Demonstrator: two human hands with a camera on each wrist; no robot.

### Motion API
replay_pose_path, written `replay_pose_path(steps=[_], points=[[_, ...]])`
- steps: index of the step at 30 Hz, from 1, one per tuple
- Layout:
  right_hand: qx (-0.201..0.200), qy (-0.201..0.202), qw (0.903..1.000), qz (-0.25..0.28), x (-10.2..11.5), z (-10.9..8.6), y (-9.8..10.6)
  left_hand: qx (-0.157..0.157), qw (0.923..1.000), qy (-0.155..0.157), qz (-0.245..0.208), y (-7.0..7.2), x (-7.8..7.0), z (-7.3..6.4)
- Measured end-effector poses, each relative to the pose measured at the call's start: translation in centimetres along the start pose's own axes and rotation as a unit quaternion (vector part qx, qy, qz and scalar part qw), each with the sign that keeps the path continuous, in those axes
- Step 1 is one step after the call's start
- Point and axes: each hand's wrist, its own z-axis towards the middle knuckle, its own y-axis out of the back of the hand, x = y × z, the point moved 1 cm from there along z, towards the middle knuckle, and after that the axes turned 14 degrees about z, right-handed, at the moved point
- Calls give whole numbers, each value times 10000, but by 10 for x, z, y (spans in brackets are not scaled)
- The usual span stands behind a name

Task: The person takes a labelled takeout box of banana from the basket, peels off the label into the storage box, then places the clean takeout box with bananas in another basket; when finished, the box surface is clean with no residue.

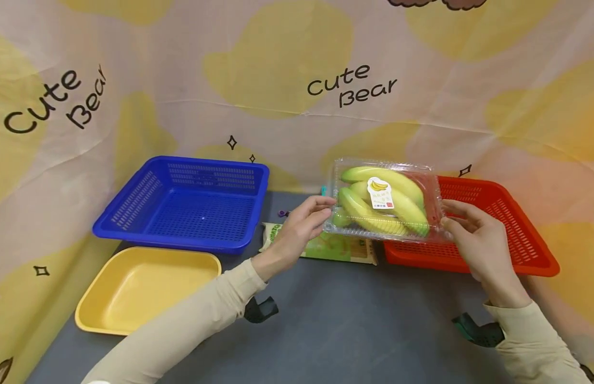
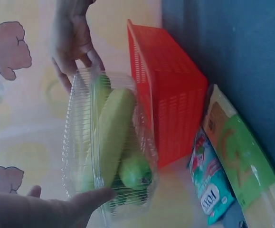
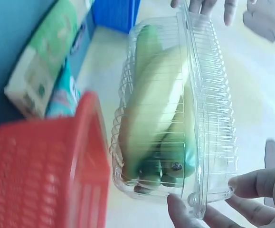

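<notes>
Left hand (image 1: 297, 229) and right hand (image 1: 480, 241) — both forward, in a pinch grip on opposite ends of the banana box (image 1: 382, 202).

Left sleeve (image 1: 196, 322), lower left to centre of frame: long, pale beige, plain cloth, soft creases, narrow cuff. Right sleeve (image 1: 534, 341), lower right: same cloth, cuff edge slightly flared. Black bent piece (image 1: 261, 310) juts out below left cuff; dark curved counterpart (image 1: 479, 332) by right sleeve, greenish edge. Left hand (image 1: 297, 229), right hand (image 1: 481, 245): bare.
</notes>
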Motion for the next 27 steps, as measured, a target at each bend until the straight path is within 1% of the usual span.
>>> replay_pose_path(steps=[3,7,12,15,18,21,27], points=[[202,61,9996,171,2,-10,-15,-134,9999,99,12,12,4,-20],[324,144,9992,200,1,-21,-31,-304,9992,276,7,23,10,-41],[517,172,9985,91,-2,-37,-45,-562,9966,596,-90,31,18,-66],[634,147,9979,34,-5,-46,-55,-642,9952,735,-112,34,23,-82],[753,106,9971,-23,-9,-55,-63,-646,9950,758,-81,36,27,-95],[897,-25,9960,29,-12,-62,-69,-608,9952,761,-51,38,33,-106],[1223,-132,9923,-161,-18,-77,-76,-417,9954,866,-14,37,50,-126]])
